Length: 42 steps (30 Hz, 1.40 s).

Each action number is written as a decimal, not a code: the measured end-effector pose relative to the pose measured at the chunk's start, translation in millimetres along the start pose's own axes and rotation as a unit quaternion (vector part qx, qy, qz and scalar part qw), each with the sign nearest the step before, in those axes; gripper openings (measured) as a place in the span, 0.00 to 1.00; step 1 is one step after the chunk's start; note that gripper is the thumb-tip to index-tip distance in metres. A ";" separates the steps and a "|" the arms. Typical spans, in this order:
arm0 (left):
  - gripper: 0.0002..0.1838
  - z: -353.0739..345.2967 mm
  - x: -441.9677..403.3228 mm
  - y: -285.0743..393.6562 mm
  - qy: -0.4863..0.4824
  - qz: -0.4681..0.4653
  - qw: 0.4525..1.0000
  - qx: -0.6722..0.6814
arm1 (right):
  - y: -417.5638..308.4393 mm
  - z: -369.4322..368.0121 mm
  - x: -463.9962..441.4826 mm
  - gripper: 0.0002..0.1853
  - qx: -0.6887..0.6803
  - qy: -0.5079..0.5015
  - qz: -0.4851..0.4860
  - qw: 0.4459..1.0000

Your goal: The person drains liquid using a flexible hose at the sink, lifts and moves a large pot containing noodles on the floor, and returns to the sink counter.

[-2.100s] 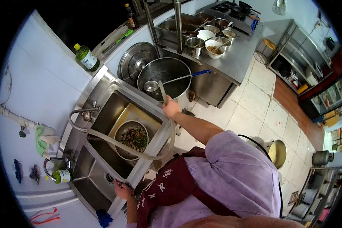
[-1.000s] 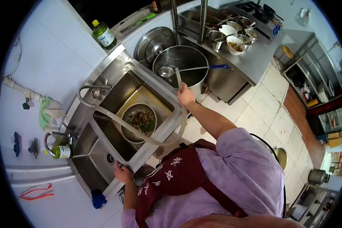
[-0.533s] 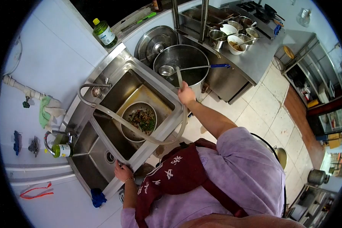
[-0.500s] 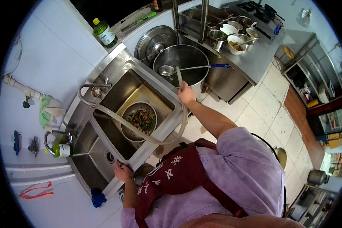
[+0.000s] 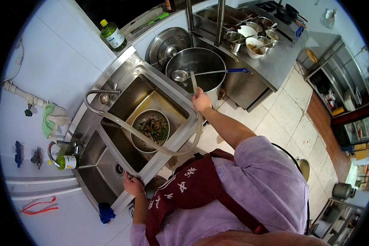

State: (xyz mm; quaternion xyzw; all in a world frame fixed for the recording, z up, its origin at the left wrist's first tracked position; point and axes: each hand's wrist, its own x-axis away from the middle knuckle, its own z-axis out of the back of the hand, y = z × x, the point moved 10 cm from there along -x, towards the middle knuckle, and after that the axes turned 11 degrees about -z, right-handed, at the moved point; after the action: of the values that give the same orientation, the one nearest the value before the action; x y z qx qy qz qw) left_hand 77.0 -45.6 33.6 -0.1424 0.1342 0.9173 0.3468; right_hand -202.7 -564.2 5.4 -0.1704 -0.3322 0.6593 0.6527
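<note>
My right hand [image 5: 201,101] is closed round a pale flexible hose [image 5: 151,144], its end pointing into a large metal pot [image 5: 216,60] of dark liquid. The hose runs from the curved faucet [image 5: 87,99] and loops over the sink. Across the pot lies a ladle [image 5: 179,76] with a blue handle. My left hand [image 5: 134,185] is at the front rim of the double sink [image 5: 149,174], its fingers curled over the edge. In the larger basin sits a round bowl [image 5: 140,145] of chopped food scraps and greens.
A big lid [image 5: 155,47] leans against the wall behind the pot. A green bottle [image 5: 112,36] stands at the sink's back corner, another bottle [image 5: 67,162] by the smaller basin. Right of the pot, a steel counter [image 5: 270,67] carries several pots and bowls. A blue cloth [image 5: 106,213] hangs at the sink's end.
Almost nothing differs. Both hands, the hose and the ladle keep their places; my body shifts very slightly.
</note>
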 end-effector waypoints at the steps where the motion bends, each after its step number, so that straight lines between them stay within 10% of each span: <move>1: 0.27 0.0 0.2 -0.4 0.000 0.003 1.000 -0.002 | 0.0 0.1 0.0 0.31 0.000 0.000 0.000 1.000; 42: 0.26 -3.7 0.7 -4.4 -0.010 0.003 1.000 -0.008 | -0.8 2.8 2.2 0.30 -0.011 -0.006 -0.009 1.000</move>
State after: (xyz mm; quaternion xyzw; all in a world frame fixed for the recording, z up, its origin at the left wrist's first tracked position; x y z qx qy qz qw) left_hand 80.0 -43.3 29.2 -0.1359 0.1236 0.9208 0.3441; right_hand -204.2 -562.7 8.4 -0.1699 -0.3449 0.6507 0.6548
